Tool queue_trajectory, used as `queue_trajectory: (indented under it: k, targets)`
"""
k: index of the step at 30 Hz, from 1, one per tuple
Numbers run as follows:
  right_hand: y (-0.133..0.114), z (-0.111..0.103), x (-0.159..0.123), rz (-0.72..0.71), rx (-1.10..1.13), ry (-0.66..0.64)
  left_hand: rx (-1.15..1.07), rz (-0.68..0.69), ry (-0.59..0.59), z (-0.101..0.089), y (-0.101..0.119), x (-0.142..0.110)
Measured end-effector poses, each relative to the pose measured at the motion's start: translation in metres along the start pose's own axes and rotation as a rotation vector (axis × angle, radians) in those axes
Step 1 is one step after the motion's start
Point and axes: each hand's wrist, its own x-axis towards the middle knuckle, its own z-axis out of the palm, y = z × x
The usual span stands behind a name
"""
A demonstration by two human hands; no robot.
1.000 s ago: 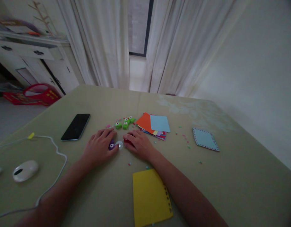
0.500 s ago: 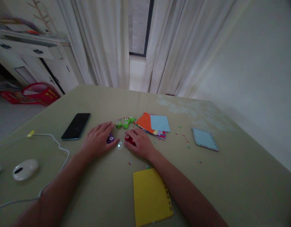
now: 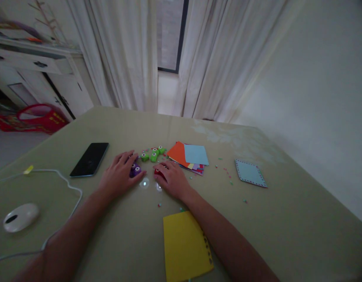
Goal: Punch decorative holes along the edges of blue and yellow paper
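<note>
My left hand (image 3: 118, 172) rests on the table, its fingers curved around small purple paper punches (image 3: 135, 169) with round white eyes. Its thumb lies along their near side. Opposite it, my right hand (image 3: 174, 178) cups small red paper punches (image 3: 157, 170), mostly hidden under the fingers. Just beyond both hands stand several green paper punches (image 3: 153, 157), also with white eyes, close together. A yellow sheet (image 3: 186, 246) with a row of punched holes down its right edge lies by my right forearm.
Right of the punches is a stack of coloured paper (image 3: 196, 154). Farther right lies a light blue sheet (image 3: 250, 172) with punched edges. A phone (image 3: 90, 159), a white cable (image 3: 77, 190) and a white oval device (image 3: 21, 217) are at left. Tiny paper bits are scattered about.
The view has shifted slightly, so most things sit a little farther left. More of the purple punches shows between my left thumb and fingers. Both hands stay around their punches.
</note>
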Motion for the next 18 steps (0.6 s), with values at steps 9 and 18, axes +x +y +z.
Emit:
queue_trajectory:
  k: [9, 18]
  targets:
    - [0.001, 0.002, 0.000, 0.180, -0.032, 0.070, -0.032, -0.096, 0.036, -0.001, 0.003, -0.004]
    - [0.005, 0.007, 0.003, 0.140, -0.020, 0.061, -0.150, 0.004, 0.066, 0.016, 0.025, 0.004]
